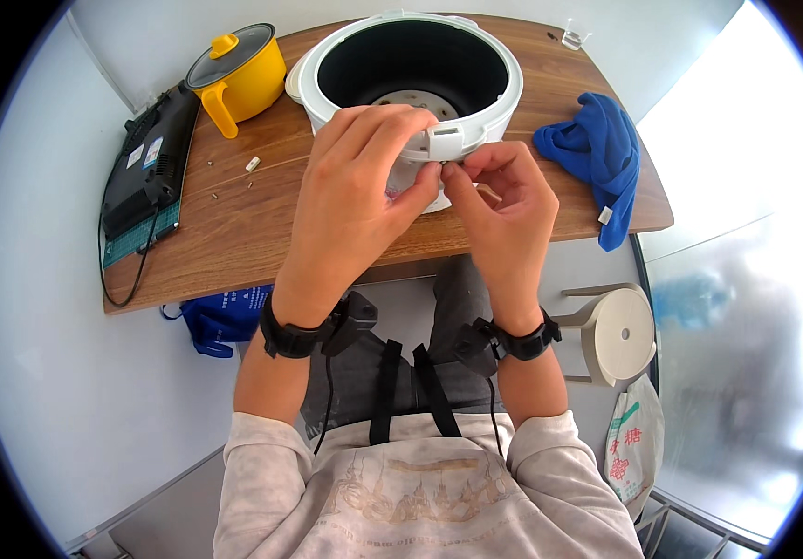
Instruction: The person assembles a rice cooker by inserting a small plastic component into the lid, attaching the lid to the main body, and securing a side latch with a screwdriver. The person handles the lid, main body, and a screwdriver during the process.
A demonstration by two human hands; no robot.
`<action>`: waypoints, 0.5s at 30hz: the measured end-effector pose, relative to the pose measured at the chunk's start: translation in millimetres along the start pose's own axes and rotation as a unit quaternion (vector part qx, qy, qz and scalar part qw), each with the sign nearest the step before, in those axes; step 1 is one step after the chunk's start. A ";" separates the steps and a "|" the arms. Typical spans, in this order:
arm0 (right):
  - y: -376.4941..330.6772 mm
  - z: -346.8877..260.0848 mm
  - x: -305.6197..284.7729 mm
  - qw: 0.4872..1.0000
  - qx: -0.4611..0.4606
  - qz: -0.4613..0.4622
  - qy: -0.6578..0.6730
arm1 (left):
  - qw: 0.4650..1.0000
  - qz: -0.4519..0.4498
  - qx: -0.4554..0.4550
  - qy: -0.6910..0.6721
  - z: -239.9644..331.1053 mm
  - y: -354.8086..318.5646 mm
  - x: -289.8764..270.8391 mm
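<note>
A white rice cooker body (pixel 504 110) with a dark, round inside stands open on the table before me. At its front rim is a white latch piece (pixel 445 142). My left hand (pixel 350 182) curls round the rim at the latch's left, fingers over the top and thumb tip just under it. My right hand (pixel 508 200) is closed, its thumb and index finger pinched together right below the latch, close to the left thumb. Whatever lies between those fingertips is too small to make out.
A yellow lidded pot (pixel 250 88) and a black flat appliance (pixel 145 163) on a green mat stand at the left. A small white part (pixel 252 164) lies among tiny screws. A blue cloth (pixel 597 149) and clear cup (pixel 574 35) are right; a beige stool (pixel 620 334) stands below.
</note>
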State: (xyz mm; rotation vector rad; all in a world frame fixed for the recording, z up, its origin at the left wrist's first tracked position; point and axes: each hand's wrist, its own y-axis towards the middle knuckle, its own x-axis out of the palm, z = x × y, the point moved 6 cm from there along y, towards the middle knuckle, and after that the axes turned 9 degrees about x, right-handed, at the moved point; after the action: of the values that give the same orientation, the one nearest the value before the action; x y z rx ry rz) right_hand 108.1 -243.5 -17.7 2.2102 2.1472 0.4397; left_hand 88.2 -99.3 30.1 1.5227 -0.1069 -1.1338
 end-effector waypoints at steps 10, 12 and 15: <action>0.4 -2.3 -5.7 0.996 -0.060 -0.018 -0.061 | 0.999 -0.018 0.015 0.027 -3.7 9.4 7.2; -2.4 -5.9 -14.5 0.989 -0.094 -0.003 -0.118 | 0.999 -0.026 0.007 0.021 -4.7 9.8 7.8; 4.6 -1.8 -47.5 0.950 -0.141 0.055 -0.273 | 0.999 -0.029 0.013 0.017 -3.9 10.8 10.6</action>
State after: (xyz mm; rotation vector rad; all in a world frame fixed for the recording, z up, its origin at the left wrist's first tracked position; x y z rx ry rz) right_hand 111.8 -290.8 -23.5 1.9933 1.5765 0.1035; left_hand 101.9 -106.6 32.1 1.5767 -0.0543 -1.1551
